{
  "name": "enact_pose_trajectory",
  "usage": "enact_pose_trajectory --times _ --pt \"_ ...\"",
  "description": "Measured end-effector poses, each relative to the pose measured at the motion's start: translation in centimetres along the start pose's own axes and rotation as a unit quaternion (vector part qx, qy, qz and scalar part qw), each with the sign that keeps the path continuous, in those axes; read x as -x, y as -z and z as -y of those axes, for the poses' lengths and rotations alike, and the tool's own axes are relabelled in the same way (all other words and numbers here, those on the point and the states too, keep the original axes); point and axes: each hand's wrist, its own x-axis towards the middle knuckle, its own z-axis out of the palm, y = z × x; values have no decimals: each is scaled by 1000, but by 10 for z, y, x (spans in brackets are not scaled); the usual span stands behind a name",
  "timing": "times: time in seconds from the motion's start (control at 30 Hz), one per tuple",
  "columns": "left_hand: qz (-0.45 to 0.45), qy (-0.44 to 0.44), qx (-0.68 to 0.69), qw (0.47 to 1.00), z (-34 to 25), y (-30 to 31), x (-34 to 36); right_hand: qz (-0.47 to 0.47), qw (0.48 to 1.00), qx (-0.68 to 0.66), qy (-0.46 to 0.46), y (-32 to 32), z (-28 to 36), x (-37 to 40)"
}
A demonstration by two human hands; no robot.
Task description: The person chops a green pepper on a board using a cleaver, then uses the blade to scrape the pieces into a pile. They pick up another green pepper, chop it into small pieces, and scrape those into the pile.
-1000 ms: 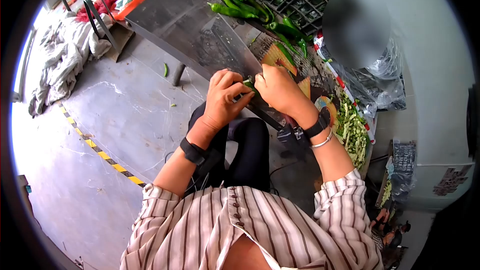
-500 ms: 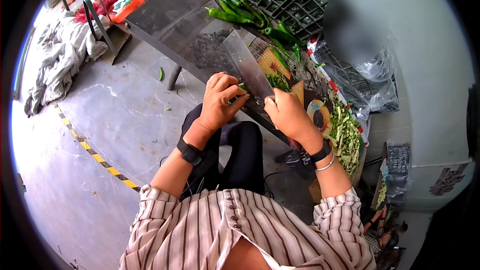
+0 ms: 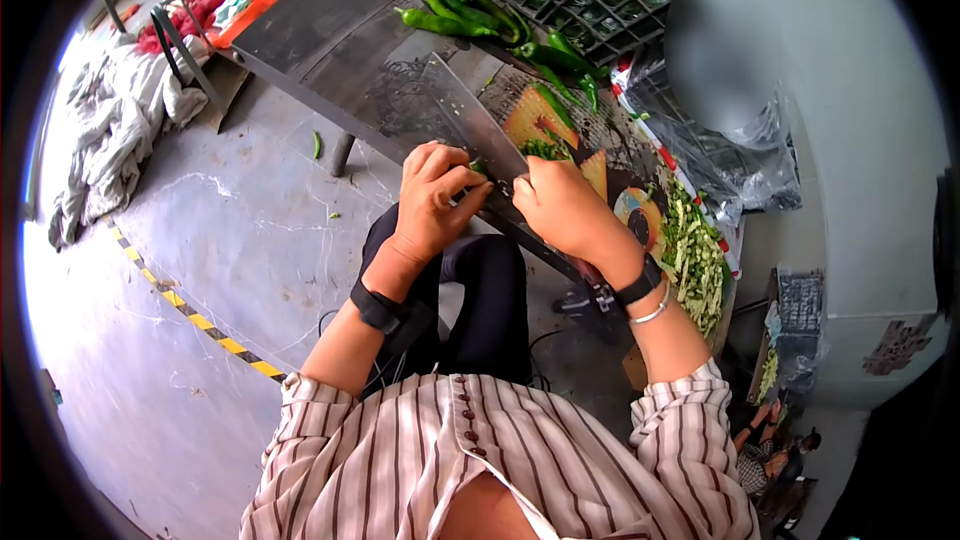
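Observation:
My right hand (image 3: 575, 208) grips a cleaver (image 3: 466, 118); its handle is hidden in the fist and the broad blade points to the far left over the table (image 3: 330, 30). Close by the blade, my left hand (image 3: 436, 195) has its fingers curled on a green chili pepper (image 3: 478, 169), of which only a small part shows. Just right of the blade lie cut green pieces (image 3: 546, 148) on a patterned board, with a long chili (image 3: 553, 105) beside them. Several whole green chilies (image 3: 462, 15) are heaped farther back.
A black crate (image 3: 570, 0) holding bagged contents stands at the back. Chopped pale-green pieces (image 3: 692, 250) pile along the right edge. A clear plastic bag (image 3: 740, 155) covers something beyond. Grey cloth (image 3: 125, 130) lies on the floor at left; another person (image 3: 765, 455) is at lower right.
The cleaver and my right hand have shifted slightly left, the blade now nearer my left fingers. My left hand stays bent over the pepper. The whole view has moved a little.

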Motion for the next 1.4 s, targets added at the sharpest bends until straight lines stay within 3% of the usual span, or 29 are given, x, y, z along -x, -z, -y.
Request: enact_pose_trajectory --times 0.17,0.23,0.53,0.63,0.73,0.77,0.83,0.87,0.9,0.97,1.03,1.4 --pt "4 -29 -10 1000 -1 -2 -2 -23 1000 -2 -1 7 3 -4" --pt "5 -12 -12 1000 -1 -2 -1 76 990 -77 -93 16 10 -6" --pt "1 -13 -29 999 -3 -6 0 29 987 -129 -89 8 2 -3" --pt "15 -4 -35 999 -3 -6 0 31 986 -147 -69 -1 -5 -8" --pt "29 -23 -41 998 1 -6 0 -97 991 20 93 -24 -7 -27" --pt "25 -22 -42 999 4 -5 2 -90 991 20 99 -25 -13 -32" --pt "30 -18 -25 999 -4 -1 0 3 985 -170 -20 -11 -8 -29" --pt "32 -15 -25 999 -4 -1 1 5 981 -174 -84 -3 0 -21" --pt "37 -17 -23 999 -2 -1 0 -61 992 -105 42 -15 -17 -24" --pt "34 -19 -8 999 -1 2 -2 -130 981 -42 135 -21 -29 -23" --pt "38 -13 9 999 -1 4 0 -122 990 -77 1 -8 -21 -16" --pt "34 -2 38 999 -2 8 3 -65 997 -38 -3 -1 -6 20"
